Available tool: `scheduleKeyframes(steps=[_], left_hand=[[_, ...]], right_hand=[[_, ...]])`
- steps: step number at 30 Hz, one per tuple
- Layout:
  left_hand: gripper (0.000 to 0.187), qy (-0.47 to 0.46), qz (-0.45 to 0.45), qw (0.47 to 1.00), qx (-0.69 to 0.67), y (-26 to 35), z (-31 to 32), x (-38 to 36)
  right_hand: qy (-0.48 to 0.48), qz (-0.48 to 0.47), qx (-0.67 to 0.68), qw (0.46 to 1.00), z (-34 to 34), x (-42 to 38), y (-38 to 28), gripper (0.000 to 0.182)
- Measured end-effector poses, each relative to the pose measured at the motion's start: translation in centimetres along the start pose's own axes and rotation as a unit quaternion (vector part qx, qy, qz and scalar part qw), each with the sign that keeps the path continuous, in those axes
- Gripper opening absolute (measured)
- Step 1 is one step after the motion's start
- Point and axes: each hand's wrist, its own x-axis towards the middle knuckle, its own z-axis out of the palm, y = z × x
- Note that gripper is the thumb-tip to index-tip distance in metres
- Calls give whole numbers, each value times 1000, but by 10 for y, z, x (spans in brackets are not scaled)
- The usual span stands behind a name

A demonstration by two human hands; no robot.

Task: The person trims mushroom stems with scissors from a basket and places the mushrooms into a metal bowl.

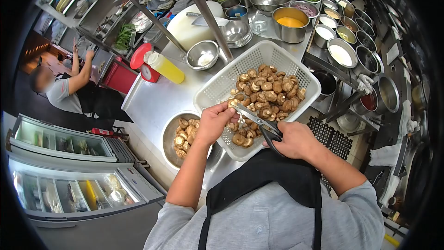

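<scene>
My left hand (pixel 214 122) pinches a shiitake mushroom (pixel 233 104) between thumb and fingers over the white perforated basket (pixel 210 90). In my right hand (pixel 296 140) is a pair of scissors (pixel 266 126) with black handles, its blades pointing left, tips right at that mushroom. A heap of brown shiitake mushrooms (pixel 273 90) fills the middle of the basket, caps and stems mixed. Left of the basket, below my left wrist, stands a steel bowl (pixel 167 132) holding more mushrooms (pixel 186 135), partly covered by my forearm.
Beyond the basket are an empty-looking steel bowl (pixel 202 55), a yellow squeeze bottle (pixel 165 67) and a red scale (pixel 147 67). A pot of orange liquid (pixel 290 22) stands behind. Containers line the right; a refrigerator (pixel 88 190) and a person (pixel 74 85) are left.
</scene>
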Motion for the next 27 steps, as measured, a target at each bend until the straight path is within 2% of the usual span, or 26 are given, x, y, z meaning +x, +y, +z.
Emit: scheduleKeyframes(steps=[5, 8, 11, 12, 13, 14, 15, 17, 18, 19, 20, 21, 22, 23, 24, 25, 27], left_hand=[[28, -6, -19, 1000, 20, 0, -4, -2], [26, -9, -53, 998, 18, -2, -6, -3], [30, 41, -97, 994, 24, -6, -23, 3], [30, 42, -97, 994, 24, -5, -31, 6], [31, 60, -99, 991, -71, 0, -38, 9], [33, 79, -101, 978, -166, 3, -42, 13], [33, 81, -104, 977, -165, 5, -42, 18], [36, 76, -46, 958, -274, 14, -38, 32], [26, 64, -61, 975, -206, 0, -53, 52], [26, 64, -61, 974, -207, 8, -47, 62], [21, 29, -69, 985, 156, 18, -33, 71], [18, -10, -67, 865, 497, 22, -20, 75], [18, -11, -65, 866, 497, 11, -12, 77], [16, -40, 5, 778, 627, -8, -8, 79], [15, -67, 75, 667, 739, -25, -9, 83], [15, -66, 76, 666, 739, -40, -13, 92], [29, -47, 58, 648, 758, -59, -20, 106]], right_hand=[[-26, -9, -35, 999, 7, 4, 9, 51], [2, -20, -7, 1000, 13, 4, 17, 58], [-23, -9, 18, 1000, 4, 0, 23, 56], [-50, 22, 70, 996, -2, -3, 27, 57], [-77, 53, 123, 988, -7, -5, 31, 58], [-60, 79, 161, 982, -9, -7, 35, 60], [-63, 79, 163, 982, -8, -8, 41, 60], [-9, 101, 214, 972, -7, -7, 49, 58], [-13, 119, 223, 967, -8, -5, 48, 57], [-14, 119, 223, 968, -7, -4, 48, 57], [-10, 122, 229, 966, -4, -3, 48, 57], [-6, 125, 235, 964, -3, -2, 48, 56], [-4, 126, 234, 964, -3, -2, 47, 56], [-6, 125, 233, 964, -3, -2, 45, 56], [-8, 123, 232, 965, -3, -2, 44, 57], [-7, 123, 232, 965, -1, -2, 46, 57], [-1, 112, 227, 968, 4, -3, 52, 57]])
